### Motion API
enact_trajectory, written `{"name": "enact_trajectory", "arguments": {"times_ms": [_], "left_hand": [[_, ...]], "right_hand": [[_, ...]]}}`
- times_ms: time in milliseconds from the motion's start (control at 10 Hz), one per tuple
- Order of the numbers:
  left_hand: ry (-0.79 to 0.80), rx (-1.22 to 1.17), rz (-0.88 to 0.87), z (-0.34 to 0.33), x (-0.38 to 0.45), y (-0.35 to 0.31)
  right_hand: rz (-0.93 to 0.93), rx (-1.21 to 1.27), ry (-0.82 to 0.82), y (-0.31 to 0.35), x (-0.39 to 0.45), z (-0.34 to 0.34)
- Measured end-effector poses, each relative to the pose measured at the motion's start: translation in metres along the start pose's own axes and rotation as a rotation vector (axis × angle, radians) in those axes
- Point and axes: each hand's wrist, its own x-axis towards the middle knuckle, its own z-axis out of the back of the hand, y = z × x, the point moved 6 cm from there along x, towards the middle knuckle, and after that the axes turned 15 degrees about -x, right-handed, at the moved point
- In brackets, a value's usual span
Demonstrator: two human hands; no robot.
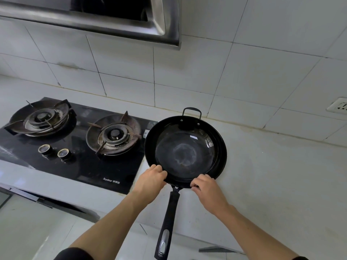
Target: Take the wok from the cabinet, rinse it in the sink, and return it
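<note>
**Wok on the tabletop, both hands at its near rim**

Wok (185,150) sits on the pale tabletop (272,175) just right of the gas hob (71,147), its long handle (167,224) reaching back toward us past the tabletop edge and its small loop handle (191,111) toward the tiled wall. A second rim line shows inside the outer one, so we may be looking at two pans nested, though we cannot say for sure.

Our left hand (150,180) holds the near-left rim, fingers (158,170) curled together over the edge. Our right hand (208,188) is on the near-right rim, its fingers (196,183) bent and pinching the edge. Neither hand is on the long handle.

No sink, tap or cabinet shows, so we cannot read from the surroundings which leg this is. The bowl looks faintly marked in the middle, but whether it is wet we cannot tell.

We judge this a pause between carries: either about to lift toward the sink or about to lift toward the cabinet. The next move calls for a firmer hold, probably one hand dropping to the long handle, then lifting level so nothing nested slides.
</note>
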Motion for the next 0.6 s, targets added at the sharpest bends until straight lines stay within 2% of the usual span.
{"name": "enact_trajectory", "arguments": {"times_ms": [400, 600], "left_hand": [[0.066, -0.034, 0.027, 0.008, -0.006, -0.003], [0.019, -0.095, 0.094, 0.03, -0.007, 0.001]], "right_hand": [[-0.029, 0.039, 0.026, 0.003, -0.008, 0.011], [-0.058, 0.078, 0.009, 0.001, -0.014, 0.028]]}}
